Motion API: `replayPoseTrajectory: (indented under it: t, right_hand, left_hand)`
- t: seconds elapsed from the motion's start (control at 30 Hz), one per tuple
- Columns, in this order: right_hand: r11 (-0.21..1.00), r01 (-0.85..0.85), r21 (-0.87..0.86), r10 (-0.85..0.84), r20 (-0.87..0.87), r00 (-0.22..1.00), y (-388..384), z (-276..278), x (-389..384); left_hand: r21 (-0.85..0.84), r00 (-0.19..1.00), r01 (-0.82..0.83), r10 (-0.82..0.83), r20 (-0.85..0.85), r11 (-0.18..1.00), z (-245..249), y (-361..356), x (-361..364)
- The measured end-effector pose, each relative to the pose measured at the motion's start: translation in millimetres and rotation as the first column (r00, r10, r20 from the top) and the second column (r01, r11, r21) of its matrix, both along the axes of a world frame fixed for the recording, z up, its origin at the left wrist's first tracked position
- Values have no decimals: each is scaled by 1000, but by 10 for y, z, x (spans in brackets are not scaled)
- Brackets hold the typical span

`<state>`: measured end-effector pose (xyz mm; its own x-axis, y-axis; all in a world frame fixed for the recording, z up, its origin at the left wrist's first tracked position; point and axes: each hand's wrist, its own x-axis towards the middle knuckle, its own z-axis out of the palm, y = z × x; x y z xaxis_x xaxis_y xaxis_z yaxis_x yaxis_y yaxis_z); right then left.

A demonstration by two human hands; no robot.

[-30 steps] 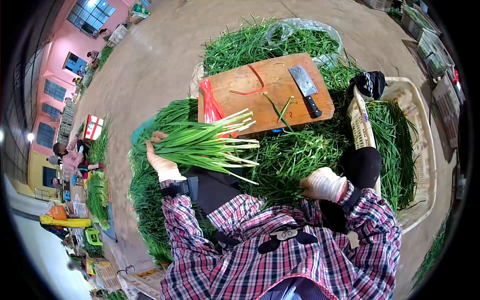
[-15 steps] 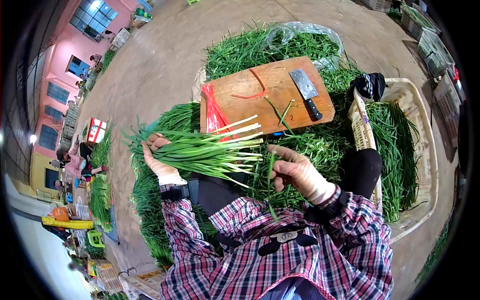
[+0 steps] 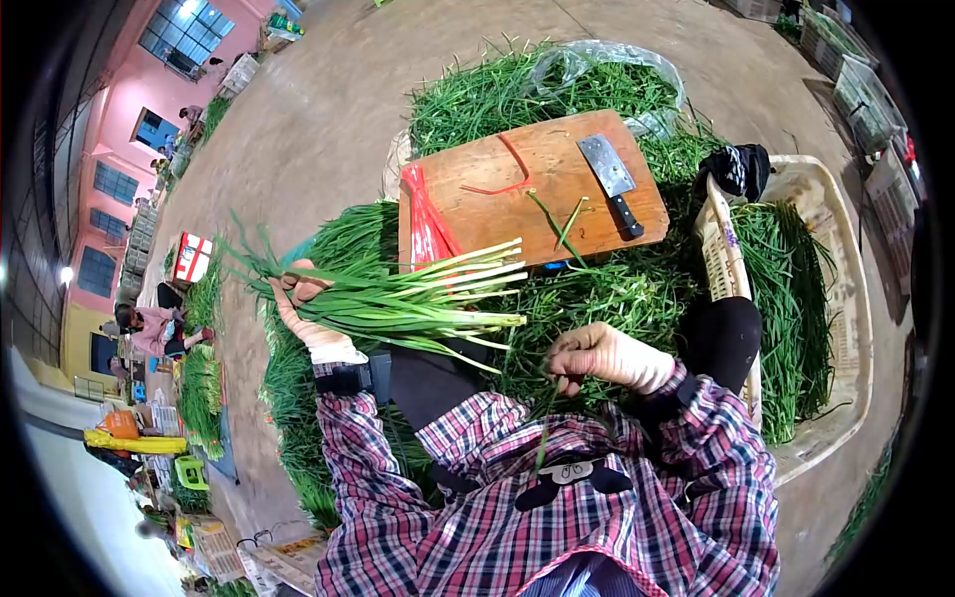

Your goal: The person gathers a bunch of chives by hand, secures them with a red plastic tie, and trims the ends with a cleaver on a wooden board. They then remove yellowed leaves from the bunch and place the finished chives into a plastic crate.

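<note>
My left hand (image 3: 306, 303) is wrapped round the leafy end of a bunch of garlic chives (image 3: 428, 294), whose pale stalk ends fan out to the right. To the right of those ends, my right hand (image 3: 602, 358) is pinched closed on a thin green chive leaf (image 3: 543, 438) that hangs down in front of the checked shirt. Beyond both hands lies a wooden board (image 3: 468, 214). On it are a cleaver (image 3: 609, 179) with a black handle, red plastic strips (image 3: 425, 214) and a few loose green stalks (image 3: 567, 227).
Heaps of chives (image 3: 617, 308) surround the board, with a clear plastic bag (image 3: 607, 60) over the far heap. At the right stands a cream plastic crate (image 3: 846, 338) holding chives, a black bag (image 3: 736, 171) on its corner. Another person (image 3: 154, 323) sits far left among more greens.
My right hand has drawn slightly down and right, its fingers closing tighter, with the thin leaf lower. The bunch in my left hand has shifted and tilted a little.
</note>
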<state>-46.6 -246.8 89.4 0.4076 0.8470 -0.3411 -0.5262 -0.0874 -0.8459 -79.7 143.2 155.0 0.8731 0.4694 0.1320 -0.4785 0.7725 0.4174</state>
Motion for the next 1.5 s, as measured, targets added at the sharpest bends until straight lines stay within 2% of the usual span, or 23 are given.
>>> replayPoseTrajectory:
  t: [0.03, 0.07, 0.1, 0.13, 0.2, 0.23, 0.3, 0.37, 0.47, 0.57, 0.6, 0.73, 0.8, 0.9, 1.0, 1.1, 1.13, 1.17, 1.2, 1.23, 1.33, 1.4, 1.5]
  right_hand:
    - [992, 77, -99, -13, 536, 844, -85, -182, 43]
    - [971, 196, -140, 44, 903, 427, -151, -379, 87]
    - [933, 314, -177, 92, 959, 268, -210, -425, 156]
    - [924, 365, -118, 11, 959, 282, -208, -490, 225]
    - [887, 458, 54, -445, 361, 819, -118, -591, 320]
    - [923, 385, 2, -372, 262, 891, -93, -450, 398]
    - [945, 292, 150, -319, 220, 922, 80, -485, 479]
    - [957, 191, 217, -226, 151, 962, 303, -415, 473]
    - [950, 57, 308, -100, 127, 987, 613, -332, 449]
    - [856, 74, 512, -165, 134, 977, 835, -384, 374]
    - [804, 114, 584, -146, 8, 989, 921, -329, 344]
    - [958, 21, 287, -90, 228, 969, 412, -142, 358]
    - [950, 143, 278, -186, 135, 973, 137, 75, 249]
    - [932, 335, 135, -341, 22, 940, -254, 248, 156]
    - [775, 467, 426, -499, -41, 866, -551, -53, 104]
    - [815, 405, 413, -449, 11, 893, -738, -181, 89]
    - [923, 381, -52, -380, 38, 924, -758, -49, 59]
    - [928, 331, -173, -182, 564, 806, -727, -163, 36]
    - [892, 342, -296, 123, 887, 445, -666, -209, -9]
    - [775, 538, -332, 428, 902, -60, -641, -224, -64]
    - [885, 464, -42, -73, 971, 228, -541, -99, -17]
    - [867, 497, 34, -139, 975, 176, -482, 39, 35]
    - [867, 498, 33, -200, 937, 286, -410, 46, -4]
  left_hand:
    - [-152, 977, 190, -172, 127, 970, -32, 59, 4]
    - [-273, 909, 386, -313, 275, 881, -91, 153, 5]
    - [-355, 799, 575, -415, 435, 737, -132, 189, 10]
    - [-338, 865, 464, -337, 372, 819, -147, 148, -16]
    - [-288, 851, 496, -395, 345, 819, -172, 168, -9]
    - [-202, 863, 466, -392, 319, 862, -204, 137, -22]
    - [10, 967, 246, -246, 68, 969, -495, 488, -77]
    - [-38, 968, 251, -251, -12, 967, -471, 478, -83]
    - [-354, 850, 526, -472, 232, 773, -304, 220, -69]
    - [-342, 944, 330, -302, 135, 880, -175, 72, -9]
    - [-591, 880, 474, -378, 288, 653, -83, -7, -2]
    - [-177, 968, 251, -241, 76, 952, -303, 233, -46]
    - [-452, 929, 369, -313, 196, 812, -453, 504, -77]
    - [204, 976, 184, -154, -154, 962, -838, 954, -143]
    - [142, 960, 16, 24, -279, 990, -849, 900, -224]
    - [58, 972, -28, 40, -233, 998, -540, 475, -252]
    - [119, 976, -30, 55, -211, 992, -591, 537, -258]
    - [179, 980, -35, 69, -186, 983, -676, 637, -245]
    - [240, 983, -43, 84, -162, 970, -677, 650, -252]
    - [-211, 990, 118, -131, -51, 970, -648, 683, -271]
    - [441, 987, 158, -145, -63, 884, -588, 635, -214]
    - [14, 953, -138, 136, -269, 990, -405, 340, -226]
    - [252, 969, -97, 148, -196, 963, -396, 321, -198]
